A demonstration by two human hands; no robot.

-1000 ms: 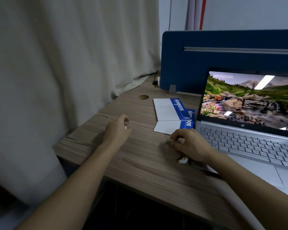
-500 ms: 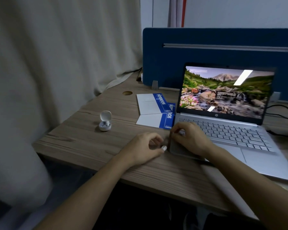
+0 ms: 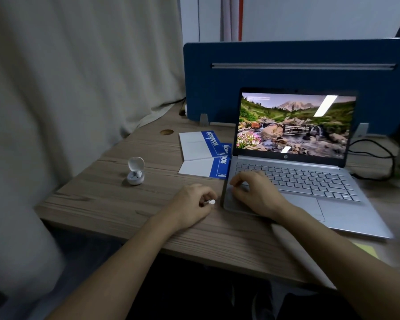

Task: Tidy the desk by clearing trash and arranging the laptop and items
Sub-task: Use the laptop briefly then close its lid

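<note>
An open silver laptop (image 3: 310, 181) with a lit landscape screen stands on the wooden desk (image 3: 116, 199). My right hand (image 3: 254, 192) lies curled over its front left corner and grips it. Just left of that corner my left hand (image 3: 192, 204) rests on the desk, shut on a small white earbud-like piece (image 3: 211, 202) that sticks out of the fingers. An open white earbud case (image 3: 135, 173) with one earbud inside stands further left. Two white-and-blue notebooks (image 3: 201, 155) lie overlapped beside the laptop's left side.
A blue partition (image 3: 286, 79) closes the desk's back. A curtain (image 3: 67, 88) hangs along the left edge. Black cables (image 3: 379, 158) run right of the laptop. A yellow note (image 3: 366, 249) and a pale paper strip (image 3: 298, 255) lie at the front edge. The desk has a cable hole (image 3: 166, 132).
My left hand left the earbud case and moved right to the laptop's corner, still holding the white piece. My right hand shifted from the desk onto the laptop's front left corner.
</note>
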